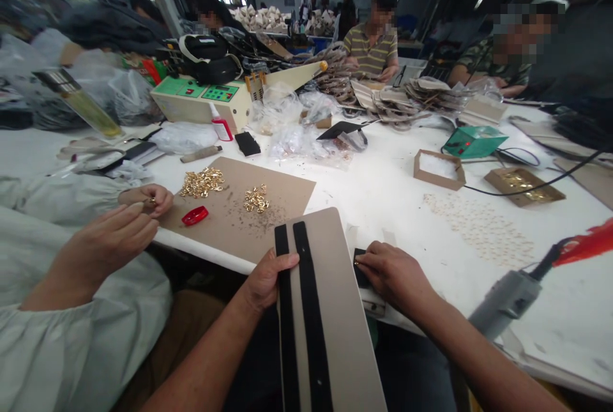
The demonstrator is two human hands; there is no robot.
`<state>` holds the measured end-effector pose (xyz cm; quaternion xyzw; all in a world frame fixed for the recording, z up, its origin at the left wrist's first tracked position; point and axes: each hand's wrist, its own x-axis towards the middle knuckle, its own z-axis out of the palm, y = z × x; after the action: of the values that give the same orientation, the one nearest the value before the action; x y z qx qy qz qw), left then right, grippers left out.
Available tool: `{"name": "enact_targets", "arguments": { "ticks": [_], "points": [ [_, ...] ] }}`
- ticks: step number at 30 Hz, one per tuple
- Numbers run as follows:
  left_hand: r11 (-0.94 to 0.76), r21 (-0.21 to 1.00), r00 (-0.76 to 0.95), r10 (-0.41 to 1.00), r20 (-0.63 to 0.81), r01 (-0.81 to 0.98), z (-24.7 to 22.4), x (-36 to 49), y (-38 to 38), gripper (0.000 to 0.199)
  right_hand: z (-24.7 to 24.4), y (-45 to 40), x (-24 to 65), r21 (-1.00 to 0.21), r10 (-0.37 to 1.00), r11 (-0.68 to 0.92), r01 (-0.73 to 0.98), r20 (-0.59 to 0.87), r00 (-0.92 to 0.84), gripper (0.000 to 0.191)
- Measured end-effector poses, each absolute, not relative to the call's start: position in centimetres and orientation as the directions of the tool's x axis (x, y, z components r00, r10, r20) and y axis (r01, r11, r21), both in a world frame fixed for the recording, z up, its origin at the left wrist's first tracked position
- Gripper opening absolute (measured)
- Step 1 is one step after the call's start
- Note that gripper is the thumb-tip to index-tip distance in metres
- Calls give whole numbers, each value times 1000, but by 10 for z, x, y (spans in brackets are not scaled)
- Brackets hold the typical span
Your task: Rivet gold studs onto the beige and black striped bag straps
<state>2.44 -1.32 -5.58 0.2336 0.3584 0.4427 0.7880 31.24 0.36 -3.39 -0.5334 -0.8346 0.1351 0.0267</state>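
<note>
My left hand point(269, 278) grips the edge of a flat beige panel point(330, 284), its thumb lying on top. Two black straps point(311, 310) run lengthwise along the panel, with small bright dots on one of them. To the right of the panel, my right hand point(390, 271) is closed in a pinch at a small black pad point(360, 270) by the table edge. A tiny gold glint shows at those fingertips; its exact shape is too small to make out.
At left, a co-worker's hands point(115, 233) hold a small piece above brown cardboard point(287, 191) bearing gold hardware piles point(204, 182) and a red dish point(195, 215). A grey tool point(507, 303) stands at right, near small boxes point(438, 169). A machine point(205, 99) stands behind.
</note>
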Motion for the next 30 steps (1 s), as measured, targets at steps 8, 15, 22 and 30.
{"name": "enact_targets", "arguments": {
  "ticks": [8,15,22,30],
  "points": [
    [542,729,347,837,-422,-419,-17,42,-45,47,-16,-35,324,-954,993,-94,285,-112,-46,57],
    [601,770,397,774,-494,-213,0,80,-59,52,1,-78,298,-842,880,-466,-273,-410,-239,68],
    [557,831,284,794,-537,14,-8,97,-66,46,-9,-85,304,-869,865,-493,38,-494,-88,58],
    [385,881,316,829,-461,275,-30,105,-58,31,-30,-92,303,-769,940,-325,550,-324,102,42]
  ]
}}
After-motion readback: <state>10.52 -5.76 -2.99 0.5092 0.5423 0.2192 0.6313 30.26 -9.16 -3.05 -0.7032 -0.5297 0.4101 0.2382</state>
